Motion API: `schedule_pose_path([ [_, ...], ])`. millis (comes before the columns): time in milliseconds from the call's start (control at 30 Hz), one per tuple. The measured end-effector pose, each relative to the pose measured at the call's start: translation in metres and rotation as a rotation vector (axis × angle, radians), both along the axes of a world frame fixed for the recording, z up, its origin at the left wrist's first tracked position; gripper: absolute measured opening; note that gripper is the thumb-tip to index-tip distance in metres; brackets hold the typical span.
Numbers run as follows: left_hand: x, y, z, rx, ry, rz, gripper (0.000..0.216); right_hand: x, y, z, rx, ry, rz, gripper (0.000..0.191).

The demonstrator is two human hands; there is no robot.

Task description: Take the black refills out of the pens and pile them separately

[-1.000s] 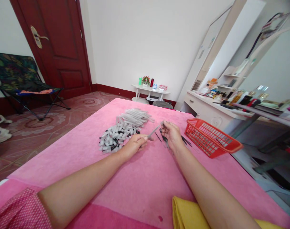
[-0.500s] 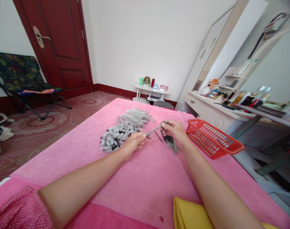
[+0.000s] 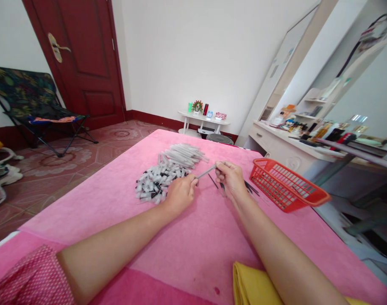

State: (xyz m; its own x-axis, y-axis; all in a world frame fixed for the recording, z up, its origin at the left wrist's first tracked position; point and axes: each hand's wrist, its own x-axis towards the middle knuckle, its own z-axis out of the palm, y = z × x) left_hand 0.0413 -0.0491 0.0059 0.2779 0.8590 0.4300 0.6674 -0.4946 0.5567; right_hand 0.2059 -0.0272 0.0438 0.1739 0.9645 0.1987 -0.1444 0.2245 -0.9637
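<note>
Between my two hands a slim grey pen barrel [image 3: 206, 172] is held at a slant. My left hand [image 3: 181, 192] is closed on its lower left end, back of the hand facing up. The fingertips of my right hand [image 3: 231, 178] pinch its upper right end. Just left of my left hand lies a heap of clear and black pen caps [image 3: 151, 185]. Behind it is a pile of translucent pen barrels [image 3: 184, 154]. Thin dark pen refills [image 3: 251, 188] lie under and beside my right hand, which partly hides them.
A red plastic basket [image 3: 284, 186] stands at the right of the pink-covered table [image 3: 180, 250]. Folded yellow cloth [image 3: 255, 284] lies at the near edge, beneath my right forearm. A folding chair [image 3: 37, 110] is on the floor at left, a cluttered dressing table [image 3: 279, 146] at right.
My left hand has turned so its back faces up more, and my right hand now covers more of the refills. Both still hold the pen barrel. The view has shifted slightly.
</note>
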Motion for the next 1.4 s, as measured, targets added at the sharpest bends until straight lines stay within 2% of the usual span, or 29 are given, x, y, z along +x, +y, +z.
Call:
schedule_pose_path([
  [133, -0.006, 0.0, 0.001, 0.124, 0.346, 0.105, 0.029, -0.003, -0.002, -0.004, -0.017, 0.021, -0.016, 0.025],
  [267, -0.009, 0.003, 0.0, 0.183, 0.459, 0.105, 0.031, -0.005, -0.002, -0.007, -0.084, 0.06, -0.031, 0.023],
  [400, -0.009, 0.005, -0.001, 0.148, 0.359, 0.086, 0.031, -0.007, -0.003, -0.001, -0.125, 0.072, -0.017, 0.02],
  [500, -0.007, 0.004, 0.0, 0.1, 0.183, 0.018, 0.034, -0.004, -0.005, 0.013, -0.135, -0.046, 0.022, 0.018],
  [567, -0.007, 0.004, 0.0, 0.076, 0.037, -0.033, 0.035, 0.006, -0.004, 0.025, -0.103, -0.145, -0.016, 0.017],
  [633, -0.006, 0.006, -0.001, 0.049, -0.074, -0.073, 0.039, 0.026, -0.003, 0.037, -0.021, -0.226, -0.176, 0.017],
  [700, -0.006, 0.008, -0.003, 0.016, -0.131, -0.098, 0.042, 0.054, -0.001, 0.049, 0.116, -0.331, -0.419, 0.018],
  [800, -0.005, 0.01, -0.006, -0.032, -0.174, -0.132, 0.041, 0.104, -0.003, 0.059, 0.267, -0.619, -0.909, 0.028],
  [833, -0.004, 0.01, -0.007, -0.041, -0.182, -0.146, 0.041, 0.119, -0.005, 0.06, 0.271, -0.752, -1.09, 0.029],
  [900, -0.003, 0.01, -0.008, -0.05, -0.19, -0.173, 0.04, 0.143, -0.01, 0.06, 0.175, -0.951, -1.383, 0.032],
  [967, -0.003, 0.01, -0.008, -0.051, -0.194, -0.19, 0.039, 0.159, -0.015, 0.055, 0.023, -1.027, -1.535, 0.032],
  [1067, -0.003, 0.01, -0.009, -0.054, -0.202, -0.2, 0.039, 0.17, -0.016, 0.045, -0.184, -1.07, -1.532, 0.035],
  [1167, -0.003, 0.011, -0.01, -0.051, -0.209, -0.211, 0.037, 0.175, -0.014, 0.038, -0.359, -1.143, -1.347, 0.036],
  [1233, -0.003, 0.012, -0.011, -0.042, -0.205, -0.227, 0.035, 0.177, -0.011, 0.035, -0.395, -1.214, -1.267, 0.035],
  [1300, -0.003, 0.013, -0.011, -0.027, -0.188, -0.23, 0.031, 0.175, -0.009, 0.034, -0.288, -1.286, -1.271, 0.034],
  [1400, -0.003, 0.015, -0.012, 0.02, -0.107, -0.208, 0.024, 0.159, -0.002, 0.035, 0.022, -1.304, -1.214, 0.031],
])
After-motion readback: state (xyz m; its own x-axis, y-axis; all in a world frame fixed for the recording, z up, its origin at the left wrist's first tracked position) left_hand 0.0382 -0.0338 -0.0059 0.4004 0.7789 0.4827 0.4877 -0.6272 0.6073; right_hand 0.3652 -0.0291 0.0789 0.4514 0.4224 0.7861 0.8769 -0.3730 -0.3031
